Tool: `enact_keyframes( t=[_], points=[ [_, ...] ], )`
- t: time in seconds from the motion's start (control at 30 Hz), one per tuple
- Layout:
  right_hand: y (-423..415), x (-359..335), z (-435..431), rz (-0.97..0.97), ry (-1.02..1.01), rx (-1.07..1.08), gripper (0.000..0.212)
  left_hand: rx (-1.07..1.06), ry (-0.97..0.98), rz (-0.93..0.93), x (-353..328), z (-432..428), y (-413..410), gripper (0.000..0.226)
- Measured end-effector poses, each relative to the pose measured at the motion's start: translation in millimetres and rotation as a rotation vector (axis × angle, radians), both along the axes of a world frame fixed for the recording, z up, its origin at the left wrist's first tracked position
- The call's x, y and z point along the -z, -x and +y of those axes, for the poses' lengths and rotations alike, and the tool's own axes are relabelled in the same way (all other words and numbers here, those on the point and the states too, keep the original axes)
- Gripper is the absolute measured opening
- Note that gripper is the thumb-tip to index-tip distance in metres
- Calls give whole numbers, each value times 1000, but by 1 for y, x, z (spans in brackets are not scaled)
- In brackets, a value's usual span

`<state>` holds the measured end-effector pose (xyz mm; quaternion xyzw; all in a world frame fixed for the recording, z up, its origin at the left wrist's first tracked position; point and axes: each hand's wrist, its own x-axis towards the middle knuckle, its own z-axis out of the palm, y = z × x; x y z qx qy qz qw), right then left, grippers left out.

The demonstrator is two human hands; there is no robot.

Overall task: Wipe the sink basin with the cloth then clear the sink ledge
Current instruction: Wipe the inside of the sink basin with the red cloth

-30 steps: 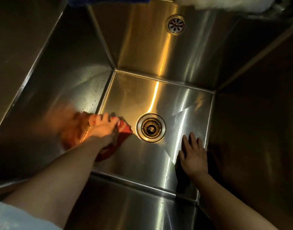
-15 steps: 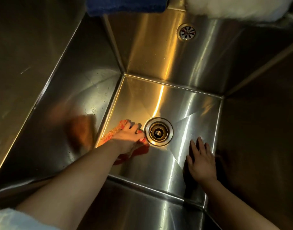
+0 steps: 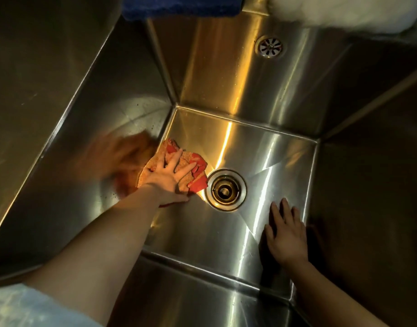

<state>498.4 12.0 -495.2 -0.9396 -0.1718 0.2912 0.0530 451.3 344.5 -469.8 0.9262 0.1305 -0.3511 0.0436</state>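
Observation:
I look down into a deep stainless steel sink basin (image 3: 261,147). A crumpled red and orange cloth (image 3: 198,182) lies on the basin floor just left of the round drain (image 3: 225,190). My left hand (image 3: 169,178) presses flat on the cloth with fingers spread, close to the left wall. My right hand (image 3: 285,234) rests flat and empty on the basin floor at the right, fingers apart, below and right of the drain. On the sink ledge at the top edge sit a blue cloth (image 3: 179,5) and a white fluffy cloth (image 3: 344,13).
An overflow grate (image 3: 270,46) is set in the back wall. The left wall (image 3: 108,128) shows a blurred reflection of the hand and cloth. The right wall (image 3: 372,185) is in dark shadow.
My left hand slid the cloth toward the drain, then up toward the back left, with fingers now spread. The right hand stayed planted on the floor. The view has shifted.

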Motion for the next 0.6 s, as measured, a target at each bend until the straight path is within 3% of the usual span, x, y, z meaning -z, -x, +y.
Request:
enact_keyframes(
  t=[0.23,0.47,0.6],
  points=[
    [1,2,-2,-6,-6,11,61,50,-53,-99,-1,-1,-9,66],
    [3,6,-2,-18,-10,17,61,527,-332,-202,-20,16,-68,52],
    [1,5,-2,-16,1,14,62,476,-440,-138,-30,32,-91,50]
  ],
)
